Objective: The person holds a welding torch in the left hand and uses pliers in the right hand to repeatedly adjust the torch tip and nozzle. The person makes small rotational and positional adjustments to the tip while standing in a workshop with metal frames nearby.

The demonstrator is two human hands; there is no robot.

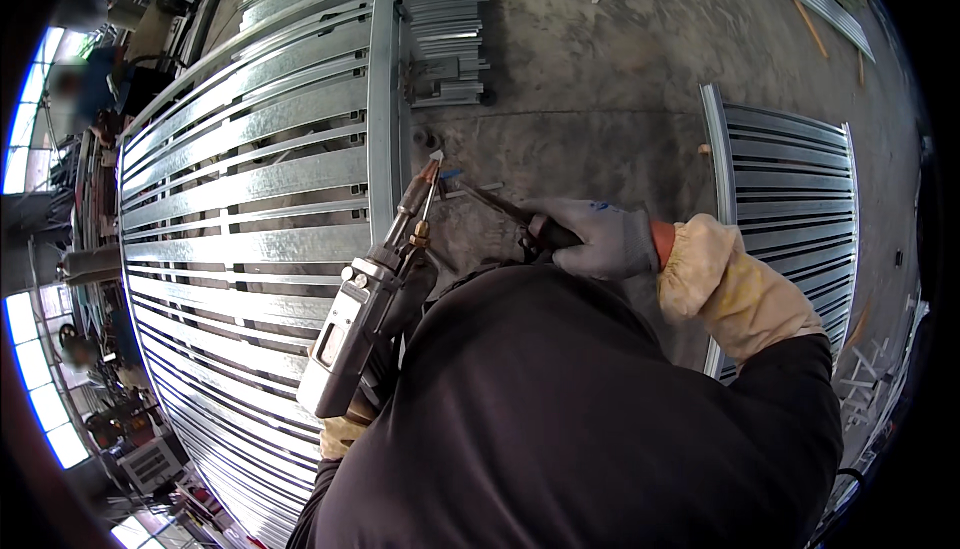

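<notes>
A handheld welding gun [350, 324] with a silver body, copper tip and thin wire guide is held in my left hand, tip pointing up and away. The gun hides most of that hand; only the yellowish cuff [343, 436] below it shows plainly. My right hand [605, 237], in a grey glove, is closed round the black handle of a dark, rod-like tool [497, 201] whose far end points left toward the gun's tip; I cannot tell its exact kind. Just left of the gun lies a large galvanized metal frame [383, 114] with many parallel slats.
A smaller slatted metal panel [790, 184] lies on the concrete floor [590, 59] at right. Metal strips [445, 34] are stacked beyond the large frame. More panels [820, 4] lie at the far right. Machines and windows [45, 379] line the left side.
</notes>
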